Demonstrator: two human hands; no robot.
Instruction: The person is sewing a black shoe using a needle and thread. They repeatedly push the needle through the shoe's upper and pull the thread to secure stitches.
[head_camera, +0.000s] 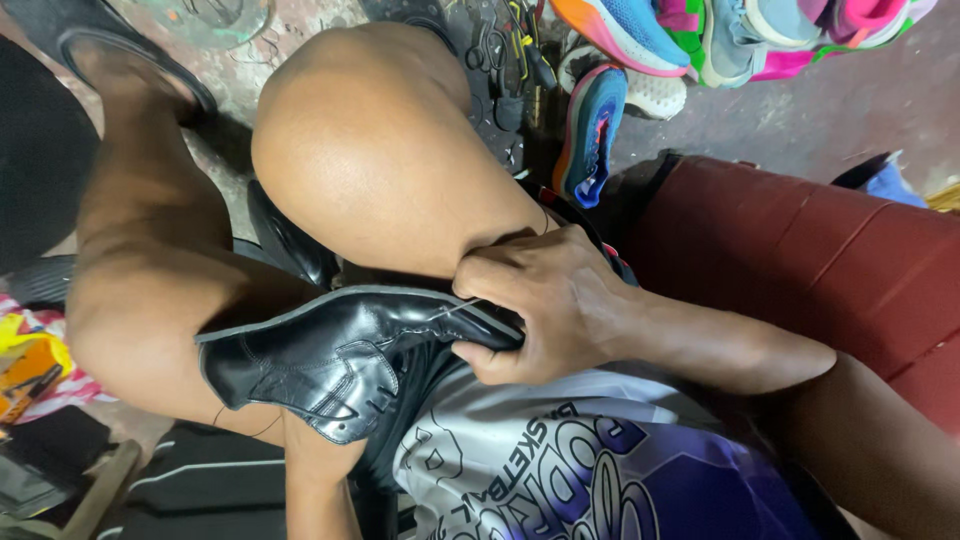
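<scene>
A person sits with knees drawn up, seen from above. Nearest, at 6 o'clock, lies the lap in a white and purple printed jersey. Just above it, a black leather shoe rests on its side against the inner thigh, sole edge uppermost. The right hand, reaching in from 4 o'clock, has its fingers clamped on the shoe's sole edge, a thin thread running under the thumb. The left hand is hidden behind the shoe; its fingers cannot be judged. Farther off, at 12 to 1 o'clock, bright running shoes lie on the concrete floor.
</scene>
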